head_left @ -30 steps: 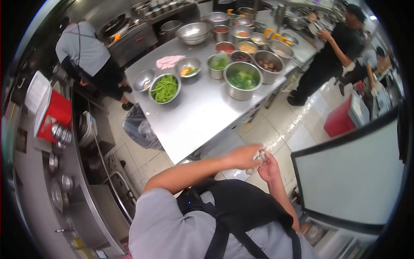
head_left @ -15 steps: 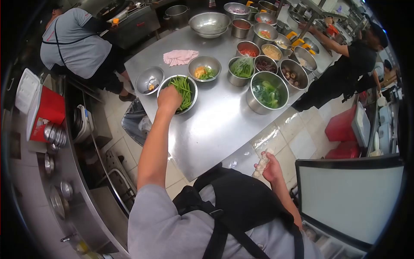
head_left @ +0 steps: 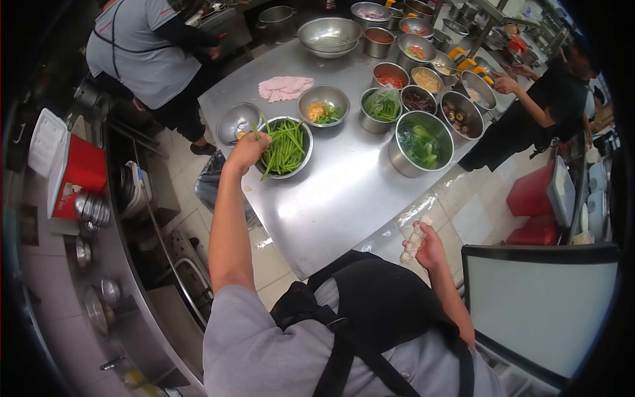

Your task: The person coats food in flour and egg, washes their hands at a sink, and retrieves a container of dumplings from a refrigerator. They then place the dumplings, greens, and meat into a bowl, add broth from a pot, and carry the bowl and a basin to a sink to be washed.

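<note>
We have our left hand [head_left: 247, 152] at the left edge of the bean bowl [head_left: 309, 159], thumb and fingertips pinched together on a few green beans [head_left: 284, 149]; some of these stick out past the fingers, and the rest lie heaped in the bowl, which sits near the table's [head_left: 324, 205] left edge. Our right hand [head_left: 432, 248] is well apart from it, in front of the table's near edge; its fingers are closed on a pale, lumpy piece [head_left: 415, 242], held up at a tilt, though we cannot tell what it is.

Just left of the bean bowl we see a small bowl [head_left: 231, 121]; behind are a pink cloth [head_left: 284, 88] and a bowl of orange and green bits [head_left: 323, 106]; to the right stand a pot of leafy greens in liquid [head_left: 405, 161] and more filled pots; one person [head_left: 142, 53] in grey stands beyond the table at left, another [head_left: 555, 99] in black at right.
</note>
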